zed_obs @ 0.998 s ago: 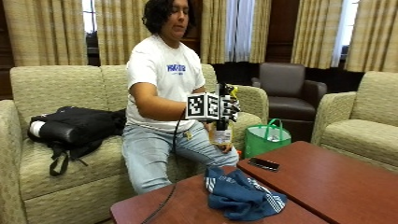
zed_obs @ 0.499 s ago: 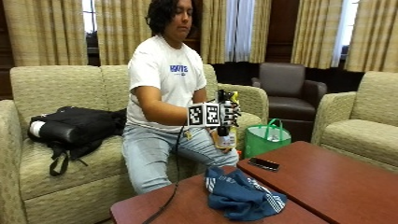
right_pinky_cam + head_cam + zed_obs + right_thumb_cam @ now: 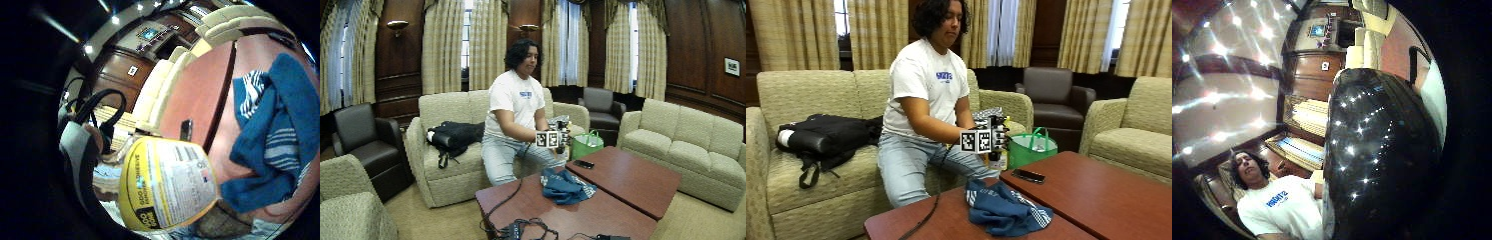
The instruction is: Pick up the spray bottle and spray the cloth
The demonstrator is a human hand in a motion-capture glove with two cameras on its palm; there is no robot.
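Observation:
I am sitting on a sofa, and my gloved right hand [image 3: 993, 136] grips a spray bottle [image 3: 995, 161] upright in front of my knees, at the table's near edge. The bottle's yellow label [image 3: 167, 182] fills much of the little finger side palm view. A crumpled blue cloth with white stripes [image 3: 1004, 210] lies on the brown table [image 3: 1119, 200], just below and in front of the bottle, and it shows beside the label [image 3: 280, 145]. Something dark and glossy [image 3: 1382, 150] sits close against the thumb side palm view. My bare hand is hidden behind the gloved one.
A black phone [image 3: 1029, 175] lies on the table beside the cloth. A green bag [image 3: 1032, 147] stands on the floor behind the table. On the sofa beside me lies a black backpack [image 3: 826, 137]. Cables [image 3: 520, 230] rest at the table's front edge.
My gloved hand has come down with the bottle, from chest height to just above my knees, closer to the cloth. The cloth and the phone have not moved.

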